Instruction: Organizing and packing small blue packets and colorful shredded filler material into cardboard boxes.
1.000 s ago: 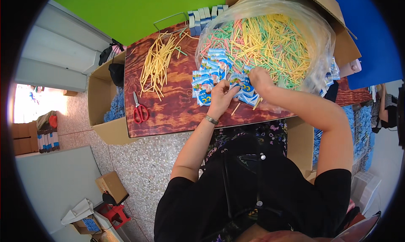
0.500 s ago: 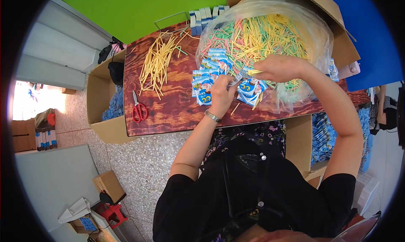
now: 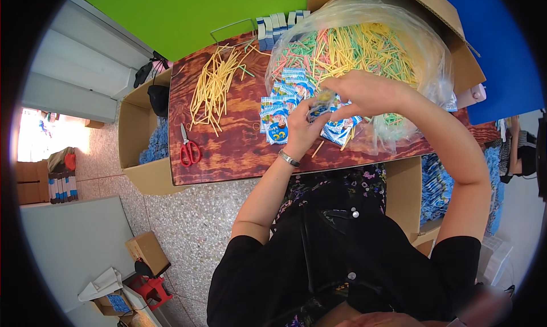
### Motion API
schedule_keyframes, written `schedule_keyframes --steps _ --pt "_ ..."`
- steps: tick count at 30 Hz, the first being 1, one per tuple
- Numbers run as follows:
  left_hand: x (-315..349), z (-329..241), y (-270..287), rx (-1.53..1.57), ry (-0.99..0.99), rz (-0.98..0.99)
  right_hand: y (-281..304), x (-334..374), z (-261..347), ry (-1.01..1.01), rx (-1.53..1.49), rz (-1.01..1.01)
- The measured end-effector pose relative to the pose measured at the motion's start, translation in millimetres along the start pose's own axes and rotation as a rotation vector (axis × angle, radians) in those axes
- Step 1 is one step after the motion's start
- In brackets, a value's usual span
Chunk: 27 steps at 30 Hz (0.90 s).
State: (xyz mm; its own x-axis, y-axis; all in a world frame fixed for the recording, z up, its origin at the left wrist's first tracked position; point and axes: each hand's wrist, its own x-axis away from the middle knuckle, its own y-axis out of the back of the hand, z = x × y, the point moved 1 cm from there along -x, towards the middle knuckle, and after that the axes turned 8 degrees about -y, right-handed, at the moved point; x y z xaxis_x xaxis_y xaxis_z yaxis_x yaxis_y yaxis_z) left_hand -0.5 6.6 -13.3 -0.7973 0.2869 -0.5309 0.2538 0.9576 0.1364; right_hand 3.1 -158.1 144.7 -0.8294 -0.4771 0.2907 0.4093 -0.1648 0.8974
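Note:
My left hand (image 3: 302,126) is closed on a small packet (image 3: 322,103) with a shiny, clear-looking mouth, held above the near side of the table. My right hand (image 3: 370,93) curves over that mouth, with thumb and fingers around the packet; something yellowish shows by its fingertips, partly hidden. Blue-and-white printed packets (image 3: 277,130) lie overlapped beside and under my hands. Just beyond is a large clear plastic bag (image 3: 439,53), open and full of thin straw-like sticks (image 3: 364,48) in yellow, green and pink. A few loose yellow sticks (image 3: 317,148) lie near the table's front edge.
On the left of the reddish wood-patterned table (image 3: 239,150) lie a heap of longer yellow sticks (image 3: 213,90) and red-handled scissors (image 3: 190,150). Blue-and-white boxes (image 3: 273,28) line the back. Cartons of blue packets stand at left (image 3: 145,173) and lower right (image 3: 404,190).
My right hand has moved left and turned over the packet's mouth; the yellow sticks it pinched are now mostly hidden. My left hand stays nearly in place.

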Motion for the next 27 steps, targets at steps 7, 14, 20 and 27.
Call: schedule_keyframes --steps 7,14,20,27 --pt "24.8 26.8 41.4 0.184 0.375 0.084 -37.2 2.2 -82.7 -0.365 -0.409 -0.337" --pt "71.6 49.3 105.9 -0.494 0.301 0.167 -109.8 16.8 -174.3 -0.592 0.038 -0.521" --pt "66.4 65.2 77.2 -0.739 0.099 0.032 -93.4 58.7 -271.7 -0.811 0.035 -0.749" --pt "64.6 66.2 73.4 -0.909 0.068 -0.001 -79.2 76.5 -299.0 -0.917 0.086 -0.394"
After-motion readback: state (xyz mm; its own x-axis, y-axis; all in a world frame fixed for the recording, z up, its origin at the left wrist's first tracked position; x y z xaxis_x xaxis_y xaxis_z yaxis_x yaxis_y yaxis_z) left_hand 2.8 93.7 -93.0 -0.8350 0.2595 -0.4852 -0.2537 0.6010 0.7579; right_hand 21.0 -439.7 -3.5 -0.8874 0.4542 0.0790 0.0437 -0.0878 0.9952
